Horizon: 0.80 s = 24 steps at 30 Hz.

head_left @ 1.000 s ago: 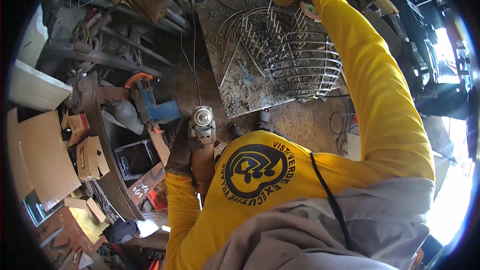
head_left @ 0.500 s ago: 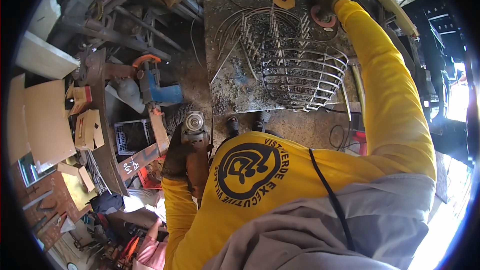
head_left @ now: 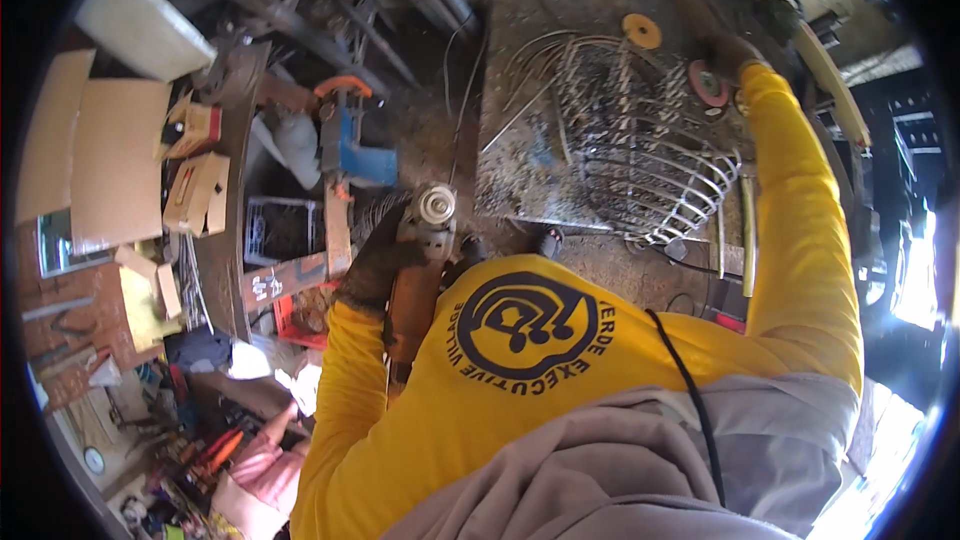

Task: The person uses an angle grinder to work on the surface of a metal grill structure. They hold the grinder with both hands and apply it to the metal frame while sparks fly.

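My gloved left hand grips an orange angle grinder close to my chest, its round bare head pointing away from me. My right arm in a yellow sleeve stretches to the far right of a rusty metal table. There my gloved right hand holds a red grinding disc at the edge of a wire basket. A second, orange disc lies loose on the table just left of that hand.
A blue power tool and a dark crate sit left of the table. Cardboard sheets and small boxes lie further left. A cable runs up from the grinder. Scrap and hand tools litter the lower left.
My right hand moved from the orange disc to the red disc and took hold of it. The orange disc now lies free. The grinder stayed in my left hand.
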{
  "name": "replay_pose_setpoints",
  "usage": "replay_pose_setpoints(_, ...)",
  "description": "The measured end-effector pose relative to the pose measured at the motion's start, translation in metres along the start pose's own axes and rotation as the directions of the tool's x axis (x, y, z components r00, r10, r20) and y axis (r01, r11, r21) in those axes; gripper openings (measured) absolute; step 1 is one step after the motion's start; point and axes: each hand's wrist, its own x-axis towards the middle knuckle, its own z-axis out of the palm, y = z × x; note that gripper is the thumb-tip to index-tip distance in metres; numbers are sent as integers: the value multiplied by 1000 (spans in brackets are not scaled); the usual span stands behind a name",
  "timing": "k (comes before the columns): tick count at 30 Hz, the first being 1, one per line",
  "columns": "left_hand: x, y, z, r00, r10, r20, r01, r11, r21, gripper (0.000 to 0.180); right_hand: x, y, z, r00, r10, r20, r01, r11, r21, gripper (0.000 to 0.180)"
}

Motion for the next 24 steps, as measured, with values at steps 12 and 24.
replay_pose_setpoints(12,-6,-40,-44,998,-49,-47,44,995,-94,75,37,37,62,915,-375,152,392,914,-102,74)
replay_pose_setpoints(24,-14,-21,-19,995,96,5,-96,995,-8,78,-3,-15,9,957,-291,1,291,955,63,57)
